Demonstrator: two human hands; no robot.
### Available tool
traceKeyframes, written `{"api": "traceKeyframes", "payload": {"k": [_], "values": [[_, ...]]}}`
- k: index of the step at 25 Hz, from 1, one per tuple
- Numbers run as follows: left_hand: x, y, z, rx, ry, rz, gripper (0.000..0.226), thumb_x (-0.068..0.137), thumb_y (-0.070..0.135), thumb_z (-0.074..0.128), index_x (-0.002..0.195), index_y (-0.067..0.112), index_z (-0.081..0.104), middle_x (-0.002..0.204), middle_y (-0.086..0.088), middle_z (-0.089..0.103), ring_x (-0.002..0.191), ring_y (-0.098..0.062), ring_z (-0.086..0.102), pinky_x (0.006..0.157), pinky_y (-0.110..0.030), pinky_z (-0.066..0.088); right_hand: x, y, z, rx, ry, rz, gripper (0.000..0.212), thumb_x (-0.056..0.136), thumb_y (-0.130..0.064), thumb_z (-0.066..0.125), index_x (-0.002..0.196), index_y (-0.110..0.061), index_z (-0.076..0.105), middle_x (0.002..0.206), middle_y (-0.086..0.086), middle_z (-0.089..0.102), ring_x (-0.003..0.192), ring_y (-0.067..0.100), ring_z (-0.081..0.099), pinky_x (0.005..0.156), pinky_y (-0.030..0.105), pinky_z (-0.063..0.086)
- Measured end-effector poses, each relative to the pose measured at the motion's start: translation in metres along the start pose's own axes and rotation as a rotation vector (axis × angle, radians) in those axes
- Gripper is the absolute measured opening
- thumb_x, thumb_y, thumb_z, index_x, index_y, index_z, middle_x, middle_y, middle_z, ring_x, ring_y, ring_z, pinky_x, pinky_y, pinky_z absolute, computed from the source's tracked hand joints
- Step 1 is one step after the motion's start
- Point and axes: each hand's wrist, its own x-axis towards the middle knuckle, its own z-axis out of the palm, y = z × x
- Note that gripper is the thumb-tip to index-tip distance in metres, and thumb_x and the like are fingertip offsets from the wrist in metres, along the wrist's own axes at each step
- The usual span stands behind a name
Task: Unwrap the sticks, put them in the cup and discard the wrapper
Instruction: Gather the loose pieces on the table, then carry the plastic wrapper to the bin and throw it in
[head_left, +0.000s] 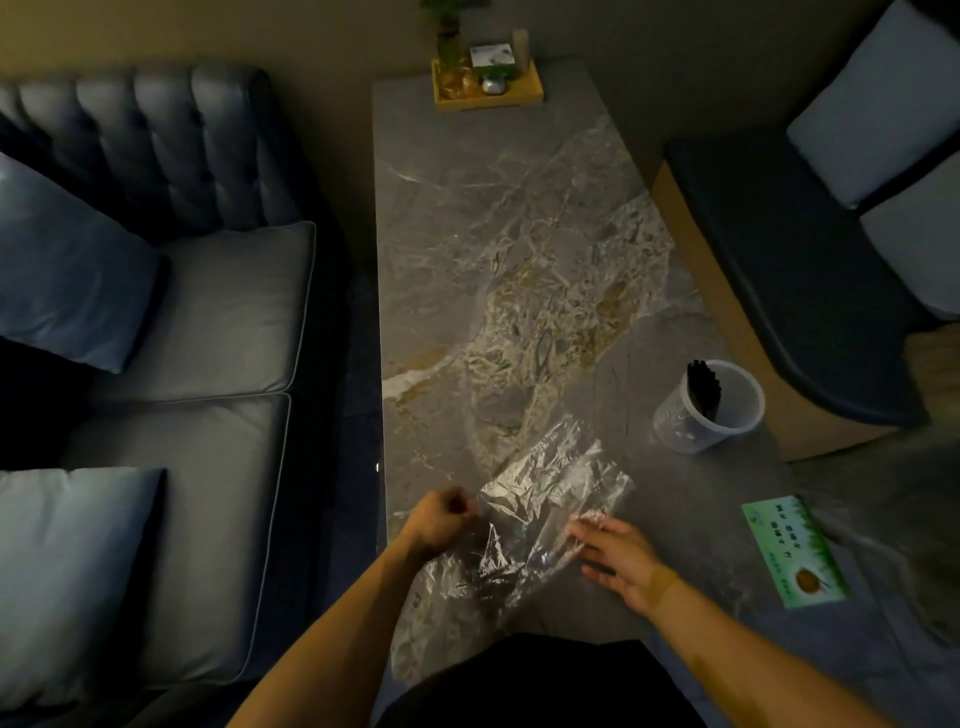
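Clear, crinkly plastic wrapper (540, 514), likely feather-light and slippery, sits pinched at its edge in the closed left hand (441, 522), while the open right hand (618, 561) presses it to the desk (519, 234).

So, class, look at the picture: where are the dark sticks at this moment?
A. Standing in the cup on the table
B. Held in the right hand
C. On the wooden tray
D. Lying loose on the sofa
A: the dark sticks stand inside the cup on the table, while both hands handle the clear wrapper.
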Motion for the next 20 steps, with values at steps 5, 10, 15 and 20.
{"api": "traceKeyframes", "payload": {"k": [5,10,15,20], "values": [[-0.006,0.020,0.005,-0.314,-0.018,0.019,0.013,0.085,0.012,0.071,0.092,0.011,0.061,0.085,-0.006,0.071,0.077,-0.016,0.069,0.069,-0.028,0.052,-0.021,-0.021,-0.016,0.134,0.095,-0.177,0.009,0.086,-0.010,0.067,0.088,-0.018,0.067,0.078,0.000,0.072,0.075,0.013,0.064,0.067,0.028,0.044],[-0.009,0.051,0.028,-0.307,-0.189,0.128,0.031,0.084,0.002,0.070,0.109,0.016,0.062,0.084,-0.005,0.069,0.077,-0.015,0.066,0.067,-0.022,0.052,-0.049,-0.023,-0.055,0.148,0.206,-0.361,0.009,0.087,-0.008,0.066,0.093,-0.012,0.069,0.081,0.008,0.072,0.073,0.014,0.064,0.062,0.025,0.046],[-0.009,0.093,0.071,-0.179,-0.294,0.265,0.012,0.087,0.013,0.070,0.095,0.021,0.068,0.079,0.002,0.072,0.071,-0.011,0.066,0.062,-0.018,0.049,-0.078,-0.008,-0.101,0.106,0.321,-0.453,0.008,0.085,-0.008,0.068,0.092,-0.009,0.072,0.073,0.001,0.075,0.070,0.013,0.066,0.061,0.024,0.048],[-0.018,0.123,0.136,-0.108,-0.392,0.334,0.008,0.089,0.017,0.068,0.081,0.018,0.069,0.068,0.006,0.070,0.065,-0.008,0.064,0.061,-0.018,0.049,-0.104,0.030,-0.154,0.267,0.384,-0.449,0.015,0.081,-0.014,0.074,0.096,-0.014,0.069,0.085,0.007,0.075,0.072,0.013,0.066,0.058,0.022,0.045]]}}
